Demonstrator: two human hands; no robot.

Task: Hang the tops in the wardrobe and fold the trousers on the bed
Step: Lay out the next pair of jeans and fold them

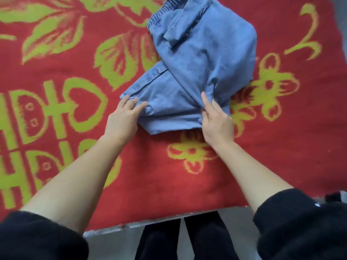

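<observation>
On the bed (169, 184), toward 12 o'clock, the trousers (206, 59) lie part-folded, waistband farthest; the left hand (123, 119) pinches the near fold's 9 o'clock corner, the right hand (216, 121) its 3 o'clock corner, likely to keep that edge taut for folding.

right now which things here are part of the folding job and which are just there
In the job:
blue denim trousers, partly folded
left hand and right hand, both holding the near edge of the trousers
red and green blanket that the trousers lie on

Just there:
black sleeves
the person's legs
grey floor
</observation>
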